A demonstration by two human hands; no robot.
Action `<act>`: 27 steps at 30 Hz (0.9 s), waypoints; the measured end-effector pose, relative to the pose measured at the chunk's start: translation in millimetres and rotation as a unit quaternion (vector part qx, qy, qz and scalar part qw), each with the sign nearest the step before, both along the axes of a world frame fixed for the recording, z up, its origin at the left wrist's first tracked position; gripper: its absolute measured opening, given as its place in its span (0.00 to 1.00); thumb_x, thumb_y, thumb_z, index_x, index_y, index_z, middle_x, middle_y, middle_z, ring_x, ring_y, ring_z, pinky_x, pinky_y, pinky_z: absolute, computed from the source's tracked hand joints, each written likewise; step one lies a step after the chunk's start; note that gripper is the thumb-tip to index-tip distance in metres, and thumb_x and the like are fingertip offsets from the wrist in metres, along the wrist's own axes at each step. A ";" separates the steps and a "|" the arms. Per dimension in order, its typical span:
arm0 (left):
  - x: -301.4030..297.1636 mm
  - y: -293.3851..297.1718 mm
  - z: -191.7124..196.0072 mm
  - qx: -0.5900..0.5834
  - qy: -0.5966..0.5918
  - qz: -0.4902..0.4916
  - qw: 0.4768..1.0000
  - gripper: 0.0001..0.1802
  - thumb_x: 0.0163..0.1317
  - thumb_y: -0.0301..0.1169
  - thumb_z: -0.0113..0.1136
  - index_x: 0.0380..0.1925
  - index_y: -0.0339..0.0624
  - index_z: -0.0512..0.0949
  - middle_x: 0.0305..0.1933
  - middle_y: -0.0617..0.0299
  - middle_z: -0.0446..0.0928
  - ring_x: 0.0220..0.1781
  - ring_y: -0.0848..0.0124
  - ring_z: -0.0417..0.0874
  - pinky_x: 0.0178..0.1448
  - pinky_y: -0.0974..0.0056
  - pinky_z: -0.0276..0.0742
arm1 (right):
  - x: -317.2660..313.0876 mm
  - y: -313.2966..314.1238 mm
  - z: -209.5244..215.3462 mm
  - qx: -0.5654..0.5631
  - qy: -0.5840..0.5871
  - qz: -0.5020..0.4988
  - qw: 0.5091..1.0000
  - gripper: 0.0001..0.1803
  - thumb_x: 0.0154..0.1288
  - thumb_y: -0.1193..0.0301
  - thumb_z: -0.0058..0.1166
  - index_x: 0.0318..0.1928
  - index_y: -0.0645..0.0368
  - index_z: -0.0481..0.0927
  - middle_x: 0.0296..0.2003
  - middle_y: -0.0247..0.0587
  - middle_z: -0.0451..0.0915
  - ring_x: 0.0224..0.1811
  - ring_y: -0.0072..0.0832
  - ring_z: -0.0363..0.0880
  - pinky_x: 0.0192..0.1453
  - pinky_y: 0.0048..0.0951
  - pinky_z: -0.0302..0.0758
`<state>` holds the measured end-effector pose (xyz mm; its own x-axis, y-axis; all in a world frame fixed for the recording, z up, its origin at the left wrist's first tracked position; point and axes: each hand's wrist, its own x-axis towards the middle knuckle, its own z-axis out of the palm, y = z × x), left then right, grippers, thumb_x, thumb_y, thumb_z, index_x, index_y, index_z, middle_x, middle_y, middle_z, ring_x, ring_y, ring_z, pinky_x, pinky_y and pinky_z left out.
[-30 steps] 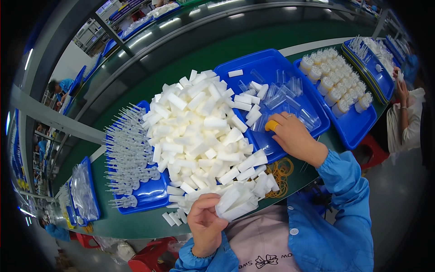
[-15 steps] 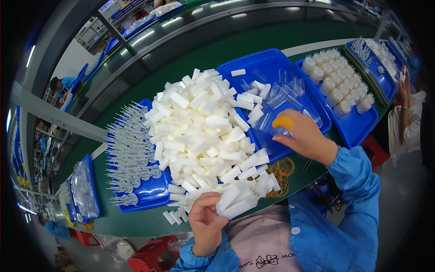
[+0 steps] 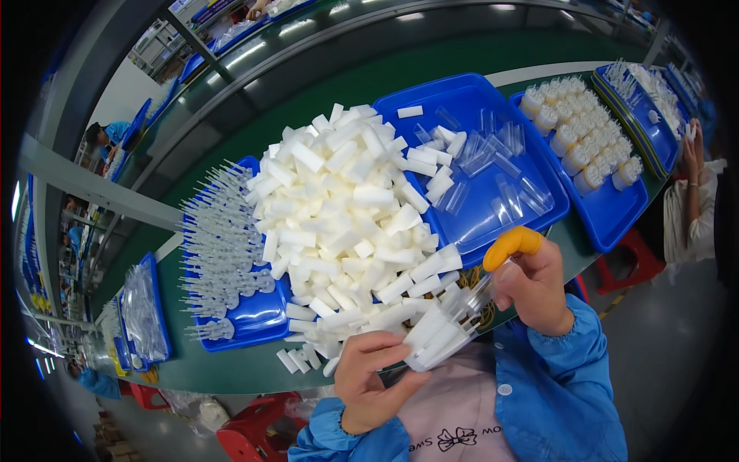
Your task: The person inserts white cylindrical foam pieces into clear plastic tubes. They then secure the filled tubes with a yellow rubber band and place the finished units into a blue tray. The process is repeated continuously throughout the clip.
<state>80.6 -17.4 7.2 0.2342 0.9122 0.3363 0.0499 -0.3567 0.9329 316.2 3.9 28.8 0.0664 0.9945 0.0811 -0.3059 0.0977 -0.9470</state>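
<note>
My left hand (image 3: 377, 381) is closed around a bundle of white foam sticks (image 3: 433, 335), low over the near table edge. Clear plastic surrounds the sticks. My right hand (image 3: 533, 286) wears a yellow finger cot (image 3: 510, 245) on one finger and pinches a clear plastic tube (image 3: 479, 299) against the bundle's right end. How far the tube reaches over the sticks cannot be made out. Just beyond lies a big pile of white foam sticks (image 3: 331, 200). A blue tray (image 3: 481, 223) to its right holds loose clear tubes (image 3: 504, 142) and several foam sticks.
Left of the pile, a blue tray (image 3: 250, 327) holds thin-stemmed translucent parts (image 3: 219, 246). Another blue tray (image 3: 616, 223) at the right carries rows of bundled white pieces (image 3: 585, 142). Rubber bands (image 3: 487, 314) lie partly behind my hands. A co-worker's arm (image 3: 693, 154) shows at far right, near a red stool (image 3: 631, 269).
My right hand has come back from the tube tray toward me with a clear tube, meeting the bundle. My left hand has shifted slightly right with the bundle.
</note>
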 end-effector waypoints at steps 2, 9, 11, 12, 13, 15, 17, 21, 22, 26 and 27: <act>1.5 0.2 2.0 0.018 0.022 0.005 1.000 0.24 0.37 0.26 0.76 0.37 0.37 0.77 0.45 0.51 0.72 0.46 0.65 0.74 0.53 0.62 0.70 | -0.1 -0.8 -0.4 -0.013 0.004 0.014 1.000 0.09 0.63 0.72 0.56 0.39 0.66 0.75 0.26 0.35 0.76 0.18 0.12 0.69 0.21 0.14 0.64; 3.0 -3.2 8.2 0.099 0.107 0.028 0.989 0.23 0.37 0.25 0.76 0.37 0.38 0.77 0.43 0.53 0.73 0.42 0.64 0.77 0.46 0.63 0.75 | -3.5 -1.8 2.1 -0.063 0.055 0.005 0.996 0.07 0.64 0.72 0.54 0.35 0.65 0.74 0.24 0.34 0.74 0.15 0.13 0.67 0.18 0.15 0.63; 3.4 -1.7 8.5 0.134 0.131 0.026 0.982 0.24 0.36 0.26 0.77 0.36 0.39 0.77 0.43 0.53 0.73 0.41 0.63 0.79 0.44 0.63 0.77 | -4.6 -1.4 2.5 -0.069 0.073 0.002 0.995 0.07 0.63 0.72 0.55 0.34 0.64 0.74 0.23 0.33 0.74 0.15 0.13 0.66 0.18 0.15 0.62; 4.0 -0.2 9.1 0.155 0.140 0.024 0.978 0.24 0.36 0.26 0.77 0.36 0.40 0.77 0.42 0.53 0.73 0.41 0.63 0.79 0.43 0.63 0.78 | -5.0 -0.7 2.9 -0.076 0.067 -0.003 0.995 0.07 0.63 0.72 0.55 0.34 0.64 0.74 0.23 0.33 0.74 0.15 0.13 0.66 0.18 0.15 0.62; 4.3 0.6 9.5 0.177 0.149 0.024 0.973 0.25 0.35 0.26 0.78 0.36 0.41 0.77 0.42 0.54 0.73 0.41 0.62 0.80 0.42 0.62 0.79 | -5.2 0.7 3.2 -0.082 0.062 -0.007 0.995 0.07 0.63 0.72 0.55 0.34 0.64 0.74 0.23 0.33 0.74 0.14 0.13 0.65 0.17 0.15 0.62; 4.9 -0.5 9.7 0.180 0.151 0.024 0.972 0.25 0.34 0.26 0.79 0.36 0.42 0.78 0.42 0.54 0.73 0.40 0.61 0.80 0.42 0.61 0.80 | -5.3 2.1 4.1 -0.094 0.064 -0.008 0.994 0.07 0.63 0.72 0.55 0.33 0.64 0.74 0.23 0.33 0.74 0.14 0.12 0.65 0.17 0.15 0.62; 5.8 0.0 9.8 0.186 0.159 0.022 0.969 0.26 0.33 0.26 0.79 0.36 0.43 0.78 0.42 0.54 0.73 0.40 0.61 0.80 0.41 0.61 0.80 | -5.0 2.4 4.8 -0.105 0.077 -0.002 0.991 0.07 0.62 0.72 0.56 0.33 0.63 0.74 0.22 0.32 0.73 0.14 0.12 0.65 0.17 0.15 0.61; 7.5 1.8 12.3 0.203 0.187 0.016 0.961 0.25 0.33 0.26 0.79 0.36 0.44 0.78 0.43 0.55 0.73 0.40 0.60 0.81 0.40 0.62 0.80 | -8.9 0.4 2.5 -0.109 0.059 0.017 0.992 0.06 0.62 0.73 0.56 0.34 0.63 0.75 0.21 0.31 0.73 0.14 0.11 0.65 0.17 0.15 0.61; 7.8 1.9 13.4 0.208 0.194 0.015 0.958 0.25 0.33 0.26 0.79 0.35 0.44 0.78 0.43 0.56 0.73 0.40 0.60 0.81 0.40 0.62 0.80 | -9.7 0.9 2.0 -0.108 0.062 0.018 0.992 0.06 0.62 0.73 0.56 0.34 0.63 0.75 0.21 0.31 0.73 0.14 0.11 0.65 0.16 0.14 0.60; 8.5 3.9 16.3 0.216 0.205 0.005 0.955 0.24 0.34 0.26 0.79 0.35 0.45 0.79 0.43 0.56 0.74 0.40 0.60 0.81 0.40 0.61 0.80 | -10.7 1.3 -1.0 -0.093 0.056 0.012 0.994 0.06 0.62 0.73 0.56 0.34 0.63 0.75 0.22 0.31 0.74 0.14 0.10 0.65 0.16 0.14 0.60; 8.8 5.4 16.8 0.219 0.204 0.003 0.954 0.24 0.33 0.26 0.79 0.35 0.45 0.79 0.43 0.56 0.74 0.40 0.60 0.81 0.40 0.61 0.80 | -10.6 1.3 -1.2 -0.090 0.056 0.011 0.994 0.07 0.62 0.73 0.57 0.34 0.64 0.75 0.22 0.31 0.74 0.14 0.10 0.65 0.16 0.14 0.60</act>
